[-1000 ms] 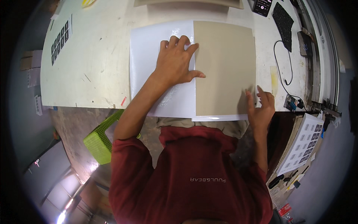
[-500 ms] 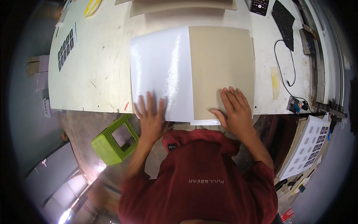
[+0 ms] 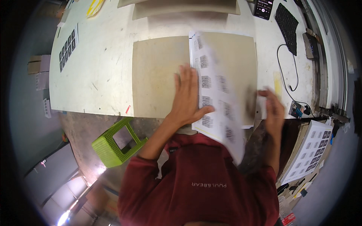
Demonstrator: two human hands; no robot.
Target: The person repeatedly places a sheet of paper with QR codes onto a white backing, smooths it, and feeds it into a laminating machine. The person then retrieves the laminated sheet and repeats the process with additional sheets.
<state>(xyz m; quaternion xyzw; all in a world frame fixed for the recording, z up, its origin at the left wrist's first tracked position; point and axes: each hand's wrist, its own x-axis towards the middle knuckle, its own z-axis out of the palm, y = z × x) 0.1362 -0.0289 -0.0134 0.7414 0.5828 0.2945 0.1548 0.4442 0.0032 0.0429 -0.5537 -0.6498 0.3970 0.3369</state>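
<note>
A white sheet (image 3: 207, 83) printed with rows of black square codes stands partly raised and curled over the right half, its free edge blurred. Beneath it lie beige boards, the left one (image 3: 154, 75) bare and the right one (image 3: 239, 56) partly covered. My left hand (image 3: 185, 98) has its fingers stretched out along the sheet's left edge, with the thumb over the sheet's lower part. Off the boards' right side, my right hand (image 3: 273, 109) is smeared by motion, and I cannot see whether it holds anything.
At the table's far edge stand stacked beige boards (image 3: 184, 9). A phone (image 3: 263, 8), a black mat piece (image 3: 287, 22) and a cable (image 3: 278, 56) lie at the right. Below the table are a green stool (image 3: 109, 150) and a printed sheet (image 3: 307, 150).
The white sheet has been flipped from the left board toward the right, showing its printed side. My left hand moved right and up onto its edge; my right hand moved right, off the board.
</note>
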